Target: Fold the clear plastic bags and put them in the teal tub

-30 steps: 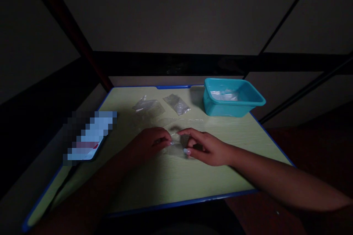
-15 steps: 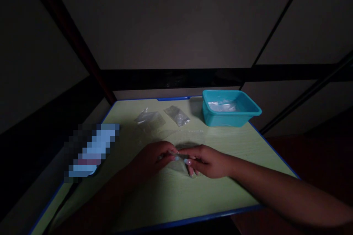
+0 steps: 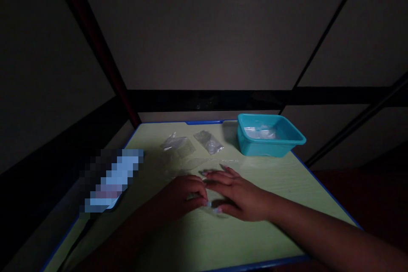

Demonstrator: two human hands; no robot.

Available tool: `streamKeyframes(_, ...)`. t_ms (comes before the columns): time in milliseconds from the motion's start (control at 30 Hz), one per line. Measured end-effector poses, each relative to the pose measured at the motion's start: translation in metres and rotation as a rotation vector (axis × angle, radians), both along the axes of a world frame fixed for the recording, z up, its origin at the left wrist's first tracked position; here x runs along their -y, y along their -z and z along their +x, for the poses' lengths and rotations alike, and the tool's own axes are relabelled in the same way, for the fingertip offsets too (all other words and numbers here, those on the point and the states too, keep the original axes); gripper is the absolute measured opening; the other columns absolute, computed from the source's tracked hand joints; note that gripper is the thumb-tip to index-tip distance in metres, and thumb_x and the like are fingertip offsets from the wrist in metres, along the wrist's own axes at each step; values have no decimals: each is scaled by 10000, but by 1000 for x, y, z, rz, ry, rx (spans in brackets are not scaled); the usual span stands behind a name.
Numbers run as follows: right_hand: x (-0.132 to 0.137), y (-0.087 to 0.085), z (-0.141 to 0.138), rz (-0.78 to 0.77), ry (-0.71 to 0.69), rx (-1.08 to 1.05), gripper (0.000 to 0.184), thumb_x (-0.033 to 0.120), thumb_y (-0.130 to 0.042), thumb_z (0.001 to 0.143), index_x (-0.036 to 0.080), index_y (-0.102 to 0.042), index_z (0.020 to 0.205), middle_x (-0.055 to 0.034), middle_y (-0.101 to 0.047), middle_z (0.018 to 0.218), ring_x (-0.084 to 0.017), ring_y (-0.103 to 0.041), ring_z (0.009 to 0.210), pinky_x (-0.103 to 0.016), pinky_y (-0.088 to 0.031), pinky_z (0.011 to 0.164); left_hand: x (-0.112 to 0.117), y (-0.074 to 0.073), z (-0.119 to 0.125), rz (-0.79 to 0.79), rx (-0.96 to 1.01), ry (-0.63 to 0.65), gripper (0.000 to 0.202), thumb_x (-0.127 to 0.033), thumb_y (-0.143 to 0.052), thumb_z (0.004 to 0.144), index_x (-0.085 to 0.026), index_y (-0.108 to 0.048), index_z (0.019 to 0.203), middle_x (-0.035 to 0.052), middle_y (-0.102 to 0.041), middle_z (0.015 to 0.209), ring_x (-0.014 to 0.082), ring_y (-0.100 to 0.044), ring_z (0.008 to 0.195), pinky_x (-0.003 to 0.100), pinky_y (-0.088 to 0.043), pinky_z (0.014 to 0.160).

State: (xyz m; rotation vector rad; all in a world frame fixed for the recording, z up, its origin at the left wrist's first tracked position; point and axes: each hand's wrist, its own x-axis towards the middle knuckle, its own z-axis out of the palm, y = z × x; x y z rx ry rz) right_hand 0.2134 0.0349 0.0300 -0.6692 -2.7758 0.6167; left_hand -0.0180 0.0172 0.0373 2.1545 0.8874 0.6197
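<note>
Fingers of my left hand (image 3: 186, 195) curl down and pinch a clear plastic bag (image 3: 208, 207) at the middle of the table (image 3: 261, 229), while my right hand (image 3: 237, 195) lies nearly flat with its fingers spread, pressing on the same bag just beside the left. I can only make out a thin sliver of the bag between the two hands; the light is dim. At twelve o'clock from my hands, well apart, two more small clear bags (image 3: 177, 146) (image 3: 208, 141) lie side by side on the green top. At one o'clock sits a teal tub (image 3: 270, 146) near the far right corner, with something clear and shiny inside it. At nine o'clock lies a blurred-out flat thing (image 3: 111, 180) near the left edge.
</note>
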Motion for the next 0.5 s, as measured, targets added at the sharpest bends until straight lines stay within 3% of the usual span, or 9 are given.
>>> streamKeyframes(67,2,1,0,-28,-45,95,664,441,-547,884,196,-323,1459,-159,-246,1540,-271,-208,1425,-587,-58,1122,2,0,0,-35,-29,1,220,-339,-567,845,-189,-665,718,0,-672,737,138,-602,725,246,-407,711)
streamKeyframes(167,4,5,-1,-52,-79,121,753,503,-542,873,184,-251,1490,-153,-182,1553,-264,-138,1444,-586,39,1117,4,0,2,-79,-115,-20,230,-354,-572,822,-185,-656,690,-18,-637,651,127,-562,630,236,-382,635)
streamKeyframes(333,5,11,0,-55,-72,96,791,545,-515,875,149,-225,1495,-155,-211,1543,-237,-125,1446,-543,63,1130,2,2,6,-27,-216,-133,201,-298,-528,822,-188,-631,688,-12,-635,673,137,-551,652,238,-362,627)
streamKeyframes(500,3,3,3,-16,-12,118,869,529,-604,807,116,-248,1483,-185,-188,1542,-260,-154,1441,-550,27,1134,-1,6,7,11,-274,-218,193,-291,-520,842,-192,-612,705,-3,-642,715,153,-561,701,255,-377,668)
